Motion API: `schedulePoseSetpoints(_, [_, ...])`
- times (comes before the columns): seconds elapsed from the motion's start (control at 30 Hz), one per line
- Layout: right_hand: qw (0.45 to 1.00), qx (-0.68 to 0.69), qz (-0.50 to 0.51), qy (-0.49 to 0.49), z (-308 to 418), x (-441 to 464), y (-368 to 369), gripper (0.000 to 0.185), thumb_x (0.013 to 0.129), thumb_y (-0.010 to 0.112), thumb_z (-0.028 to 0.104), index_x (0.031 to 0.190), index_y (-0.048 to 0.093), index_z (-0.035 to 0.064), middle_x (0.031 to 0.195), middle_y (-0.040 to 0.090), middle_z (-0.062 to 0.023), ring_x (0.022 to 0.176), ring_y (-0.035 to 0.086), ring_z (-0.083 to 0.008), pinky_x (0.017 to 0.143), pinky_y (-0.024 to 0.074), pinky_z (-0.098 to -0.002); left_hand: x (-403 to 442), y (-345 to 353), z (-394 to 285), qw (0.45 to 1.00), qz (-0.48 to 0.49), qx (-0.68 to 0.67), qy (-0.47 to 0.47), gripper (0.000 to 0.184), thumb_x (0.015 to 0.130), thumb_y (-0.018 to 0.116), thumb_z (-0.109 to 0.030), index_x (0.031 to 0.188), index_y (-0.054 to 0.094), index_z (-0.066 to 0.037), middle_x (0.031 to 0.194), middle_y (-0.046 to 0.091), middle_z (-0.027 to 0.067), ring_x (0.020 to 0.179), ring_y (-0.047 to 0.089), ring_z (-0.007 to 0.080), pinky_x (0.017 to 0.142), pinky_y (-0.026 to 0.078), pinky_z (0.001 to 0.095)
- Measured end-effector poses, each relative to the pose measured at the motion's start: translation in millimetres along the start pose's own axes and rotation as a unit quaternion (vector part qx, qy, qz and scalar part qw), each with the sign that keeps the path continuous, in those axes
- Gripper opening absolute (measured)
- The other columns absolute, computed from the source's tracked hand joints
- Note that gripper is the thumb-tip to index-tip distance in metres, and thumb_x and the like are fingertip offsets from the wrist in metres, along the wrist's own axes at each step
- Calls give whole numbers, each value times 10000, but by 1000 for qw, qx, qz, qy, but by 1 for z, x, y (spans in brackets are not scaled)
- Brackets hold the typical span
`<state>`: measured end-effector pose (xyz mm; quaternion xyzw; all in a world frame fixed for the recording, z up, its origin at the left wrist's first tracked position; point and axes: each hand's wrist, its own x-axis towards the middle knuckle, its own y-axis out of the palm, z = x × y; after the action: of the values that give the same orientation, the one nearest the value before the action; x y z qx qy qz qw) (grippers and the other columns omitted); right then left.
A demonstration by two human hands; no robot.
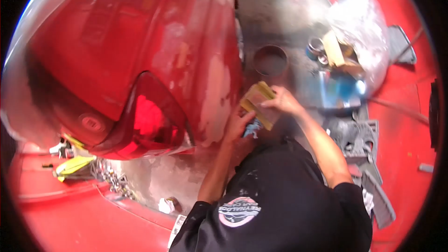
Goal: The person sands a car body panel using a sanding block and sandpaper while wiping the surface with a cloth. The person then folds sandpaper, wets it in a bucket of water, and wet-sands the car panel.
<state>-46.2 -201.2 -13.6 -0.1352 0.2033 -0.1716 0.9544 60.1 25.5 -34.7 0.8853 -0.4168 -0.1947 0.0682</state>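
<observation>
The sheet (257, 99) is yellow and tan. Pale, blotchy patches mark the red car body (140, 32), while the black shirt (294, 200) bears a pink-and-white round logo (239, 212).

We're seeing a car body workshop: a glossy red car (121, 60) with pale patches is standing over a stained grey concrete floor (275, 23), grey plastic parts (357, 139) lying along the floor's right edge.

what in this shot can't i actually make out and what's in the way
All in the head view:
- Yellow pad: underside hidden, facing away.
- Blue item: unidentifiable; blurred and partly covered by the left hand.
- Red car: cut off by the top edge.
- Round container: contents unclear, too dark and blurred.
</observation>
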Motion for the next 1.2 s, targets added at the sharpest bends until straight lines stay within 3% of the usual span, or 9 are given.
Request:
schedulePoseSetpoints(0.17, [1000,-18,-21,1,0,7,1,793,639,1001,353,1195,598,-43,1051,721,-196,1045,707,-310,923,539,-398,1,-3,-4,998,43,-40,0,533,999,728,-101,1499,551,-52,1350,667,71,1198,652,181,1010,547,336])
schedulePoseSetpoints(0.3, [997,-54,-54,-23,18,4,5,834,658,987,337,1282,576,-35,1123,731,-216,1097,712,-325,942,542,-411,3,-6,-11,998,29,-46,20,505,1004,721,-107,1481,566,-42,1328,675,64,1181,654,169,1001,546,326])
schedulePoseSetpoints(0.37, [994,-20,-78,-78,32,1,8,785,691,956,315,1312,616,-23,1176,744,-236,1136,723,-336,971,542,-421,6,-13,-12,999,20,-31,4,580,985,700,-82,1533,521,-25,1415,641,75,1260,625,191,1060,513,334])
schedulePoseSetpoints(0.57, [994,-32,-73,-80,32,12,6,580,785,872,254,1260,701,-32,1161,766,-233,1126,745,-329,998,539,-408,15,-19,-17,1000,24,-7,16,528,1006,647,-103,1518,548,-21,1377,654,56,1199,632,156,1004,521,302])
schedulePoseSetpoints(0.67, [989,6,-71,-131,29,15,5,557,816,845,215,1292,688,-29,1175,765,-228,1147,741,-319,992,543,-406,20,-18,-8,998,-4,-30,47,350,1030,643,-118,1355,678,8,1207,705,25,1033,658,127,928,525,279])
schedulePoseSetpoints(0.9, [988,62,9,-140,4,39,-24,558,875,785,163,1389,659,-14,1192,776,-209,1124,751,-267,990,547,-364,50,-1,5,994,-50,52,87,292,1073,621,-199,1216,744,23,1049,721,-14,942,616,68,839,494,258])
schedulePoseSetpoints(0.97, [986,76,33,-144,-1,45,-38,556,887,769,167,1401,654,-13,1206,774,-213,1135,749,-269,995,545,-366,56,14,-1,991,-88,88,41,295,1082,623,-222,1174,761,23,1009,724,-19,898,604,60,804,491,260])
schedulePoseSetpoints(1.13, [979,15,55,-197,-9,60,-72,543,915,700,157,1421,633,-25,1263,725,-280,1196,731,-324,1017,536,-381,72,65,-13,980,-143,125,65,318,1072,665,-257,1184,760,26,1006,721,-28,867,604,62,781,490,254])
schedulePoseSetpoints(1.2, [975,2,79,-208,-17,66,-75,557,934,679,176,1445,607,-36,1177,735,-274,1116,731,-389,957,560,-421,78,78,-11,971,-215,100,29,291,1059,686,-245,1137,756,26,988,725,-12,844,606,67,757,489,259])
